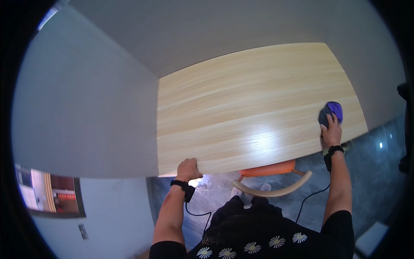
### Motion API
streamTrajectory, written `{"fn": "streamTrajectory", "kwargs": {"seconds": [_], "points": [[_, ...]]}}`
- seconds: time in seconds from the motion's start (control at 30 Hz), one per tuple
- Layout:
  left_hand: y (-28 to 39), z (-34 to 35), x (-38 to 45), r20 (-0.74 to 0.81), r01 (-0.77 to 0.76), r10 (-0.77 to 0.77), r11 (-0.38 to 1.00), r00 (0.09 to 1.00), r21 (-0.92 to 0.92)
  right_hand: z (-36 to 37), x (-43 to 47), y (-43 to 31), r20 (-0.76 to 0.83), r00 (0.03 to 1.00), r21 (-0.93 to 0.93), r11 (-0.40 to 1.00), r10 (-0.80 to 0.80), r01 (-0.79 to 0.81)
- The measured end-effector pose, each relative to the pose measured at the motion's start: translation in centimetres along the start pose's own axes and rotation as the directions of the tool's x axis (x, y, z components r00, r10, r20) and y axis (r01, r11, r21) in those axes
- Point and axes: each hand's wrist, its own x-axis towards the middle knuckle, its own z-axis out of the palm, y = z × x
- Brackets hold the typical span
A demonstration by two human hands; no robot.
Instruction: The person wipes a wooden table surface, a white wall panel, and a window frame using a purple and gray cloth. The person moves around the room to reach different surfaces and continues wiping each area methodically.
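Note:
A wood-grain desk top point(245, 103) spreads out before me. Close to its right end, my right hand point(332, 132) holds a folded purple and dark grey cloth point(335, 110) flat against the surface, fingers laid over it. At the front left corner, my left hand point(188, 169) rests on the desk's front edge with its thumb apart. The fingertips of that hand are hidden, so whether it grips the edge does not show.
Grey panels point(207, 35) rise at the back and both ends of the desk. An orange-seated chair point(268, 169) with a curved wooden backrest point(275, 193) stands between me and the desk. Black cables point(307, 197) hang from the bands on both wrists.

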Motion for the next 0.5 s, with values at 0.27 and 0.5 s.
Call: {"fn": "streamTrajectory", "kwargs": {"seconds": [0.27, 0.5], "points": [[0.0, 0.3, -0.3, -0.029, -0.040, 0.039, 0.998, 0.999, -0.042, 3.7, -1.8, -10.0, 0.004, 0.968, 0.147, 0.958, -0.250, 0.246], [-1.2, -0.1, -1.7, -0.081, -0.179, 0.168, 0.969, 0.983, -0.169, 3.6, -8.4, -30.3, 0.170, 0.757, 0.495, 0.719, -0.631, 0.488]]}}
